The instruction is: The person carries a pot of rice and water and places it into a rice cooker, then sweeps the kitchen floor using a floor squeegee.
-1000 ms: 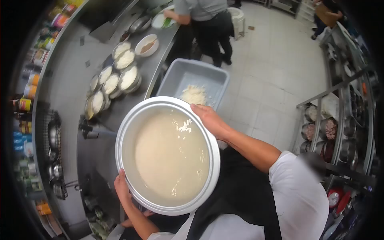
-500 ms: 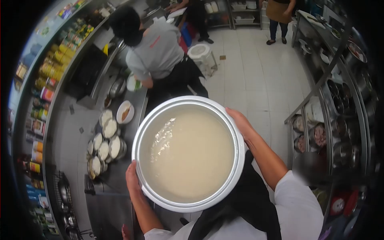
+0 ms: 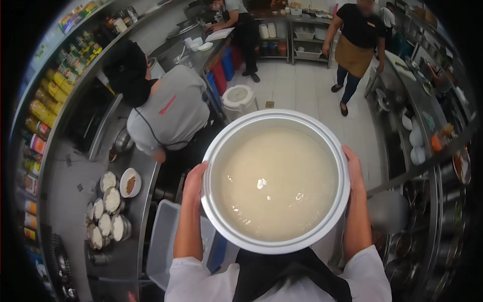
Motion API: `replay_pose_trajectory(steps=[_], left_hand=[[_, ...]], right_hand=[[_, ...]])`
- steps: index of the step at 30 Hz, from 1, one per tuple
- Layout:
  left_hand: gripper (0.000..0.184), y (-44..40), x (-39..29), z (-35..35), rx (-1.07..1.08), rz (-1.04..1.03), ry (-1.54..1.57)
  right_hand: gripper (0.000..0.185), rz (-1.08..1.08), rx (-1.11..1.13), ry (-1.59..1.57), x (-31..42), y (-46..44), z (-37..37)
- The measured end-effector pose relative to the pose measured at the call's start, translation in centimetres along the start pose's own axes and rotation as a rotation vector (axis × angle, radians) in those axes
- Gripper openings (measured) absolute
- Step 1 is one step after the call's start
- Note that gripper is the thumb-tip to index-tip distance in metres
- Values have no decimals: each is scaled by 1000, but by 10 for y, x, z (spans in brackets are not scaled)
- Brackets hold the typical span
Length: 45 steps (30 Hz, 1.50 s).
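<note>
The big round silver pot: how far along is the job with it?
Filling looks done: pale, cloudy liquid spreads across the round silver pot. In hand: the left hand and right hand hold it by its sides, opening up. Remaining: probably setting it down; further steps can't be told.

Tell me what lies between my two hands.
A round pot of cloudy, pale liquid, held by the left hand and right hand, in the head view.
</note>
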<state>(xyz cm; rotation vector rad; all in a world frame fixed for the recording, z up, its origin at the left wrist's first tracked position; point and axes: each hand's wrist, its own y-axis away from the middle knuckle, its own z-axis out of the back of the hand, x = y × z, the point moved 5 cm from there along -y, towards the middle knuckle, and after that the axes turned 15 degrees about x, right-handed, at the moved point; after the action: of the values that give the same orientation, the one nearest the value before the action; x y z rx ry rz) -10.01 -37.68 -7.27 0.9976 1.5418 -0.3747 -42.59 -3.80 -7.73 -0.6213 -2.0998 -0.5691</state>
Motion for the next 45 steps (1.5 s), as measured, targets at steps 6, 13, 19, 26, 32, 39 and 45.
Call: replay_pose_trajectory(steps=[6,13,19,26,32,39,45], left_hand=[[27,-161,-36,-83,225,-9,47],[28,-353,-67,-145,293,-96,37],[33,-429,-105,-181,212,-43,97],[30,-562,-139,-147,106,-130,158],[26,-655,-190,-108,-27,-212,109],[23,-722,-250,-72,-272,-226,103],[31,-764,-263,-44,-450,-256,169]], right_hand=[[43,156,-143,-15,55,-59,69],[43,234,-178,-27,134,-178,129],[41,184,-91,-9,187,-314,166],[42,119,-22,46,219,-512,174],[43,52,111,124,228,-676,137],[42,11,270,131,233,-869,93],[40,-169,483,96,228,-1025,17]])
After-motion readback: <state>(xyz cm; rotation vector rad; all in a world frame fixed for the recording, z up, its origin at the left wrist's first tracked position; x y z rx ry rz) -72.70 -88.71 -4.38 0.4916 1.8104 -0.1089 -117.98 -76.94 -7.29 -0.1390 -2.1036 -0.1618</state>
